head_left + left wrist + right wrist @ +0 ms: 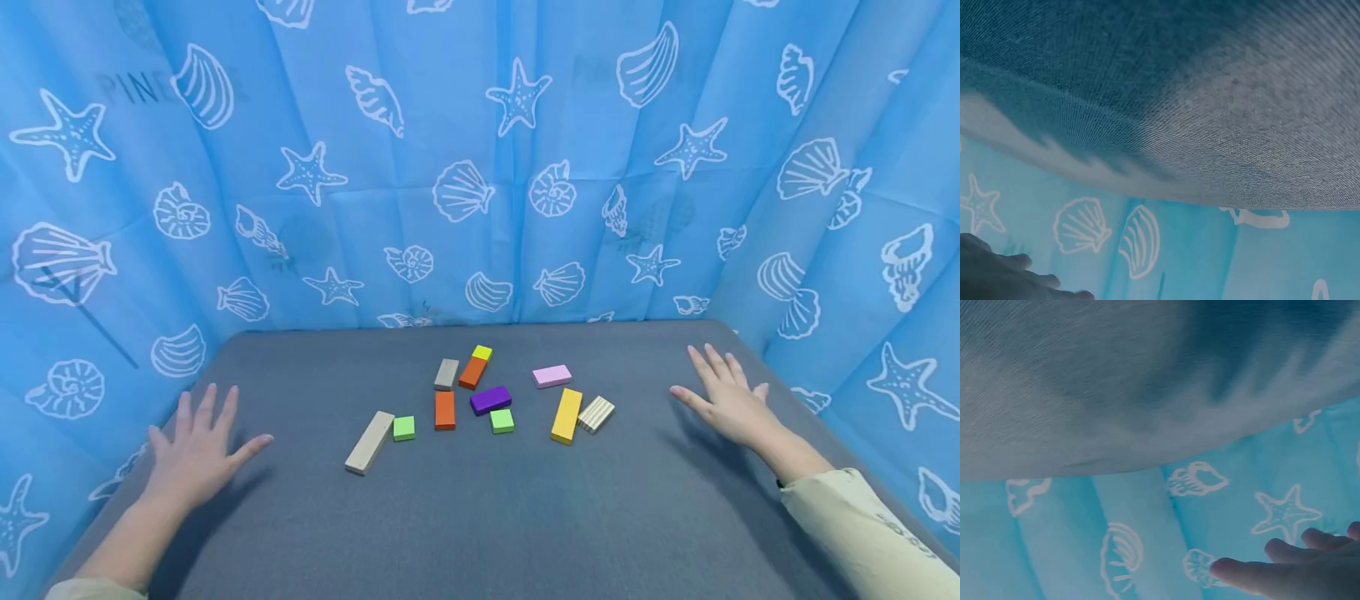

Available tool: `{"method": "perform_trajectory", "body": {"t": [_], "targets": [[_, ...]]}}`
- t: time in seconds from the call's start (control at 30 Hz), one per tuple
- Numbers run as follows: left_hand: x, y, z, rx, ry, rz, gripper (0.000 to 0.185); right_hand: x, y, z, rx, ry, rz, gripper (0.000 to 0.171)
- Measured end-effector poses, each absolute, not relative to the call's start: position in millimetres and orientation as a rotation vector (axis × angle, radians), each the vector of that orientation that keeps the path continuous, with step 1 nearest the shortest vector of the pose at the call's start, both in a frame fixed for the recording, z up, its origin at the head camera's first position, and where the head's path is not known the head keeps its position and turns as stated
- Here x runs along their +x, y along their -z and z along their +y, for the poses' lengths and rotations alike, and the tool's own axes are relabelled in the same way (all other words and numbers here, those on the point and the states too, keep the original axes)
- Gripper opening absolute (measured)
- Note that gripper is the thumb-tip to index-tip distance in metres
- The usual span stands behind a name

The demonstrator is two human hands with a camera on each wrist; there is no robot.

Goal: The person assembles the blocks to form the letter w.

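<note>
My left hand (197, 446) lies flat on the grey cloth table (480, 517) at the left, fingers spread and holding nothing. My right hand (723, 398) lies flat at the right, fingers straight, also holding nothing. Between them sits a loose cluster of small wooden blocks: a long beige block (370, 442), two green squares (404, 428) (502, 421), two orange blocks (445, 410) (473, 372), a purple block (491, 400), a pink block (552, 376), a yellow bar (567, 415), a ridged beige block (596, 413) and a grey block (446, 374). In the wrist views only fingertips (1254, 575) (1013, 278) show, dimly.
A blue curtain printed with white shells and starfish (480, 167) encloses the table on the back and both sides. The table's back edge runs just behind the blocks. A cream sleeve (862, 533) covers my right forearm.
</note>
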State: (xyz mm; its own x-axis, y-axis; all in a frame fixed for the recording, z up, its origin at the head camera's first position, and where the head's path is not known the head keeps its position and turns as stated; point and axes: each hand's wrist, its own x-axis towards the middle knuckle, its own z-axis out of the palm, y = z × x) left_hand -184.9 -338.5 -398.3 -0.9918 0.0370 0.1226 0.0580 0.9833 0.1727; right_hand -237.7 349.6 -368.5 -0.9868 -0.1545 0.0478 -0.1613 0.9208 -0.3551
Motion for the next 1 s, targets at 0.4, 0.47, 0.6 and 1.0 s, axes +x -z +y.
{"method": "perform_trajectory", "body": {"t": [0.4, 0.47, 0.6, 1.0], "targets": [[-186, 391, -332, -0.442, 0.220, -2.962, 0.085, -230, 359, 299, 0.333, -0.868, -2.881, 0.075], [-186, 390, -331, -0.460, 0.222, -2.958, 0.083, -227, 359, 289, 0.322, -0.914, -2.871, 0.074], [-186, 387, -327, -0.502, 0.227, -2.948, 0.079, -224, 358, 265, 0.317, -0.994, -2.851, 0.071], [-189, 390, -311, -0.550, 0.206, -2.920, 0.076, -242, 351, 209, 0.475, -1.407, -2.825, 0.060]]}}
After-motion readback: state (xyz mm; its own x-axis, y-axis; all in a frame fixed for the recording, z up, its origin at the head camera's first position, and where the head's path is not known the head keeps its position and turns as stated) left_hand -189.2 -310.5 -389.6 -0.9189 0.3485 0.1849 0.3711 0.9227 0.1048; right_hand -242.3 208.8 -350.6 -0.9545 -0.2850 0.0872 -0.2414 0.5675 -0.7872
